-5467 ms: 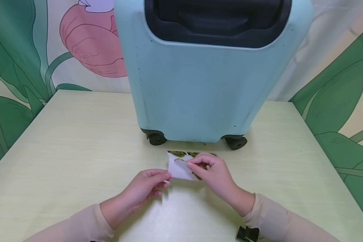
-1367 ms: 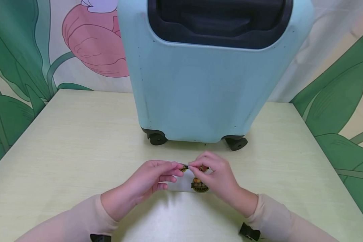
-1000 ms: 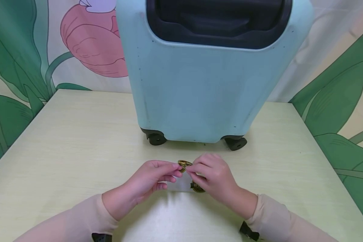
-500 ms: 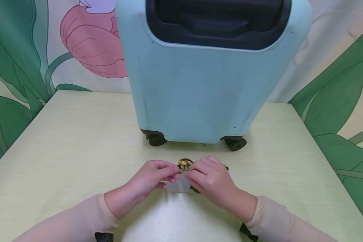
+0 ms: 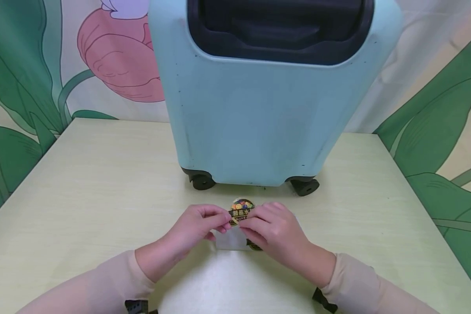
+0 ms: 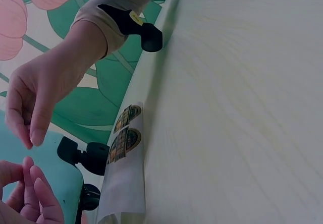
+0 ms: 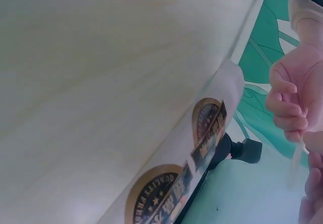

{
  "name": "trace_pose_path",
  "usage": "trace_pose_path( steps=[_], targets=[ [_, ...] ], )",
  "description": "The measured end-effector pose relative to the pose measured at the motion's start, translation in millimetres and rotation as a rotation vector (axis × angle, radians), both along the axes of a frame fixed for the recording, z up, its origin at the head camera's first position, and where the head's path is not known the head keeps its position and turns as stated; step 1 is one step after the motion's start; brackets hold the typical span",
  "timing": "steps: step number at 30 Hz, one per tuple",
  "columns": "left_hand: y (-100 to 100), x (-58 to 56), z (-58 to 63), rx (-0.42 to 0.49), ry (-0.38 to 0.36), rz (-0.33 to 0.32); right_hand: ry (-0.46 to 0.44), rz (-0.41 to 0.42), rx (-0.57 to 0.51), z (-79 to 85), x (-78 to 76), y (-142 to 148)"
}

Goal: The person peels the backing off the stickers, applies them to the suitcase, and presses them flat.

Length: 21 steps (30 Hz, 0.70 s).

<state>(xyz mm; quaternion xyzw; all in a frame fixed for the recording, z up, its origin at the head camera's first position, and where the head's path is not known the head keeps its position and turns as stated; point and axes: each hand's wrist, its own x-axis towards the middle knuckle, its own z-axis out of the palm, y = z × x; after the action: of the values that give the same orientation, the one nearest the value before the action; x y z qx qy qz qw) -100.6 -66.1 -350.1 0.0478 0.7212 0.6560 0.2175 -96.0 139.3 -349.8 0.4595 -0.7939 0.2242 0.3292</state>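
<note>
A round black-and-gold sticker (image 5: 241,207) with a fruit picture and a dark banner is held upright between both hands. My left hand (image 5: 196,226) pinches its lower left edge between thumb and fingertips. On the other side, my right hand (image 5: 272,226) pinches the lower right part, and its fingers cover some of the sticker. Beneath them the white backing sheet (image 5: 229,240) lies on the table. More round stickers (image 7: 161,193) show on that sheet in the right wrist view.
A light-blue suitcase (image 5: 251,117) with a black recessed handle panel (image 5: 282,41) stands on the pale table (image 5: 102,183), just beyond the hands. Its black wheels (image 5: 202,181) rest close to the sheet. Behind hangs a cloth (image 5: 121,56) printed with leaves and a pink flower.
Earlier my left hand held the sheet while my right peeled at a sticker. Now the sheet lies on the table. Over the last second the sticker has turned its printed face into view.
</note>
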Motion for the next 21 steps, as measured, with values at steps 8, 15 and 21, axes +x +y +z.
trace_pose_path(
  steps=[8,15,21],
  targets=[
    [-6,-6.7,1.3,-0.068,0.131,0.027,-0.406,-0.104,-0.300,8.6,-7.0,14],
    [-6,-11.3,2.0,-0.095,0.219,0.021,-0.809,-0.233,-0.384,11.5,-8.8,20],
    [-5,-13.2,5.5,-0.100,0.277,0.012,-0.949,-0.234,-0.415,12.6,-9.5,20]
  ],
)
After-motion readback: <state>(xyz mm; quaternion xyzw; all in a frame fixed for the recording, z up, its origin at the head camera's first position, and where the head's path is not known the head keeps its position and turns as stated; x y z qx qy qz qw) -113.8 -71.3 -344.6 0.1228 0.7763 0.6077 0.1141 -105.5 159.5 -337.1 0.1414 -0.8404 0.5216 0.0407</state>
